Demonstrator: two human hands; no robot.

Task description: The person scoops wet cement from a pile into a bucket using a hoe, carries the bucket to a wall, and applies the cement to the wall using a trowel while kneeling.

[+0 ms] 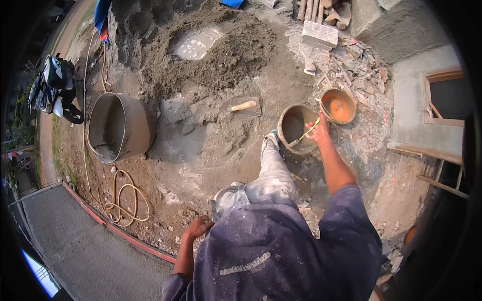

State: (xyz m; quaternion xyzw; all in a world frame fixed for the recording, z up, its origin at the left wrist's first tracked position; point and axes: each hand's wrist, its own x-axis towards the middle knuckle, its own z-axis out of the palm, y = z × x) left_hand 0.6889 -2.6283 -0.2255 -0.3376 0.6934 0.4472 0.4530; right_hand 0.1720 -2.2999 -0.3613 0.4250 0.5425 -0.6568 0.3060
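My right hand is closed on the yellow-green cord handle of a grey mortar bucket. The bucket stands on the ground by my foot, its inside dark and partly hidden by the hand. Just beyond it is a second bucket with an orange inside and a cord at its rim. My left hand hangs beside my left thigh, fingers loosely bent, holding nothing. A plastering float with a wooden handle lies on the wet ground ahead.
A large grey tub stands at the left, with a coiled hose nearer me. Far ahead, a sand heap surrounds a water puddle. A pale block, rubble and a wall opening are at the right. A motorbike is parked far left.
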